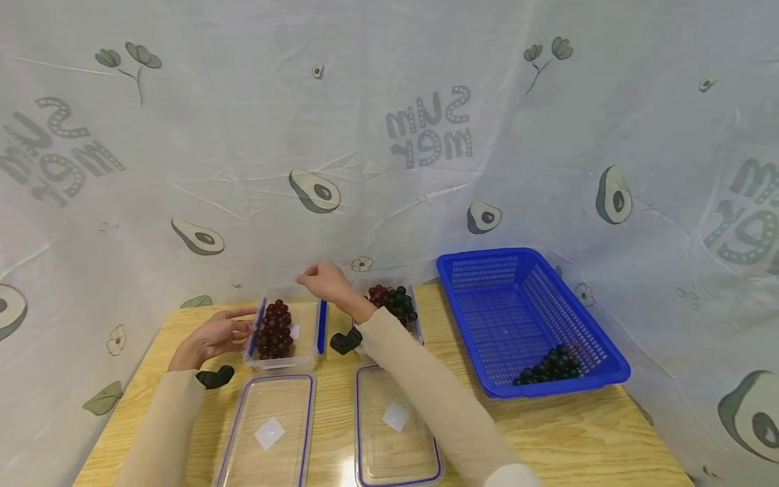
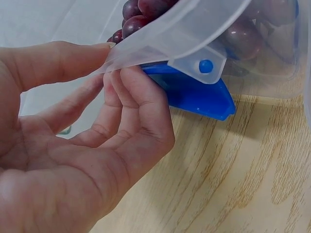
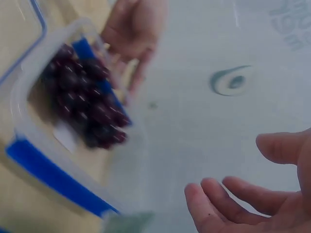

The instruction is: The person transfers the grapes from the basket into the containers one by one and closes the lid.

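Note:
My left hand (image 1: 216, 336) pinches the left wall of a clear plastic container (image 1: 280, 363), thumb at the rim and fingers by the blue latch flap (image 2: 204, 99). A bunch of dark red grapes (image 1: 275, 331) lies along that container's left side. My right hand (image 1: 328, 281) is raised behind and between the two containers, holding nothing; in the right wrist view its fingers (image 3: 257, 196) are loosely bent and the thumb stands apart. Partly behind my right forearm is a second container (image 1: 418, 328) with red and black grapes (image 1: 398, 304) in it.
A blue plastic basket (image 1: 487, 304) stands at the right, with black grapes (image 1: 550, 365) in its near right corner. Two clear lids with blue seals, a left lid (image 1: 276, 399) and a right lid (image 1: 380, 453), lie in front of the containers. A printed curtain (image 1: 377, 223) hangs behind the table.

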The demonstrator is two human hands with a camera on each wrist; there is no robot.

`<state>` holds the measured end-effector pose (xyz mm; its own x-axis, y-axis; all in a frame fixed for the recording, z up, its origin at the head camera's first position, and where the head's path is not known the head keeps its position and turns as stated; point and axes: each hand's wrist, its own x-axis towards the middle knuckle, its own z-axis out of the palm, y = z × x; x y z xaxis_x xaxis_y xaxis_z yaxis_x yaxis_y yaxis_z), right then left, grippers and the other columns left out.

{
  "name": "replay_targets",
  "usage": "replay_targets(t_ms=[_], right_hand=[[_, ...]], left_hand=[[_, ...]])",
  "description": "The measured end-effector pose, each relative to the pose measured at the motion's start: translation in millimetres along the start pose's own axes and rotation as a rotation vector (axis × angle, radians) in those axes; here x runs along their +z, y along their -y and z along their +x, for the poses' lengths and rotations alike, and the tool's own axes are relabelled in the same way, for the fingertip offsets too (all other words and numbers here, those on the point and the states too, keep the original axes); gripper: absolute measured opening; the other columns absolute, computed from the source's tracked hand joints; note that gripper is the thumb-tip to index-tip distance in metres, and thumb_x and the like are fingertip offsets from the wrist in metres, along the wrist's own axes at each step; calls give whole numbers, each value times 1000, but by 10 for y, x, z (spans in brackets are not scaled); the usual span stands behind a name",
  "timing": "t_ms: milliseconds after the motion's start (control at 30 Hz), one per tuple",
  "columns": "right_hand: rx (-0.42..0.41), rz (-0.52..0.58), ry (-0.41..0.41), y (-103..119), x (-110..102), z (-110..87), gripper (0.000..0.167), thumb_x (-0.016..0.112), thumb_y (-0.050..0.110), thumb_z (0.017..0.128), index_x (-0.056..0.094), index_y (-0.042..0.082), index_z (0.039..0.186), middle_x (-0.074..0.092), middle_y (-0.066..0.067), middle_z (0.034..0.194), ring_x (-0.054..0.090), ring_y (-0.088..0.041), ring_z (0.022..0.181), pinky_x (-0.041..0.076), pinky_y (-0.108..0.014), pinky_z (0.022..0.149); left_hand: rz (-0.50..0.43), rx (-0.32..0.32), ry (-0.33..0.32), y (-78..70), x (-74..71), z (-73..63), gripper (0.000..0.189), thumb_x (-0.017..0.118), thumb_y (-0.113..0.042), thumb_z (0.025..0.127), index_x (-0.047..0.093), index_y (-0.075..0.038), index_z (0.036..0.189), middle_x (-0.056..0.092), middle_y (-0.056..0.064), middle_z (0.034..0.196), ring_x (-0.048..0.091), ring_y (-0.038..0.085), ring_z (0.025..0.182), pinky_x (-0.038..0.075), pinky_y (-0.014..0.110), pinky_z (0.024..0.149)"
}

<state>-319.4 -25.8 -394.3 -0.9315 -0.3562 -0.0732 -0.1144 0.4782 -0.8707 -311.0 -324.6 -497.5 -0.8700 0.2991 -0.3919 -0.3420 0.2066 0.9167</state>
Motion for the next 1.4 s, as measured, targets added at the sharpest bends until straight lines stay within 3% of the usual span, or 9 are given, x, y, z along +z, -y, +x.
replay_targets(t_ms=[67, 167, 433, 700, 900, 1100, 1400], right_hand=[[-31, -17, -11, 64, -181, -86, 33, 62, 32, 107, 70, 8, 129, 68, -7, 128, 65, -23, 116, 55, -42, 99], [-85, -66, 17, 146, -452, -198, 37, 60, 32, 108, 67, 7, 134, 67, -12, 138, 63, -28, 126, 54, -45, 104], [-230, -185, 101, 174, -1288, -682, 43, 69, 26, 103, 65, 3, 138, 69, -15, 135, 67, -29, 122, 56, -40, 104], [-201, -303, 199, 94, -2038, -1370, 48, 77, 25, 97, 63, 6, 139, 65, -15, 138, 63, -32, 130, 54, -43, 108], [-165, -450, 200, -226, -2404, -1782, 49, 80, 23, 95, 64, 4, 138, 67, -16, 135, 65, -34, 127, 57, -42, 104], [-104, -642, 178, -682, -2661, -2023, 54, 82, 32, 92, 66, 3, 135, 70, -15, 131, 67, -35, 123, 58, -43, 101], [4, -675, 253, -1431, -2930, -2182, 69, 87, 38, 86, 63, -1, 138, 69, -20, 136, 63, -43, 127, 55, -55, 102]], left_hand=[[-1, 3, 4, 0, -16, -5, 66, 50, -3, 107, 20, -1, 166, 64, -4, 111, 59, 11, 92, 54, 32, 84], [-9, 10, 10, -2, -36, -12, 67, 50, -2, 107, 19, -1, 166, 65, -4, 110, 59, 11, 92, 55, 31, 84], [-27, 4, 27, 5, -7, 2, 68, 53, -2, 106, 20, 0, 166, 64, -4, 109, 59, 11, 93, 55, 31, 83], [-13, -1, 13, -2, 1, 25, 67, 53, -4, 107, 21, -1, 166, 64, -6, 109, 57, 11, 95, 54, 32, 85], [-17, -8, 23, 8, -10, 14, 68, 52, -3, 107, 19, -1, 166, 64, -5, 107, 58, 11, 93, 55, 31, 85], [0, -9, 22, 36, -47, -22, 67, 52, -4, 107, 20, -1, 166, 63, -4, 111, 56, 11, 94, 55, 31, 85], [-16, -3, 34, 21, -25, 13, 69, 52, -2, 106, 18, 0, 166, 65, -4, 114, 58, 11, 95, 55, 32, 85]])
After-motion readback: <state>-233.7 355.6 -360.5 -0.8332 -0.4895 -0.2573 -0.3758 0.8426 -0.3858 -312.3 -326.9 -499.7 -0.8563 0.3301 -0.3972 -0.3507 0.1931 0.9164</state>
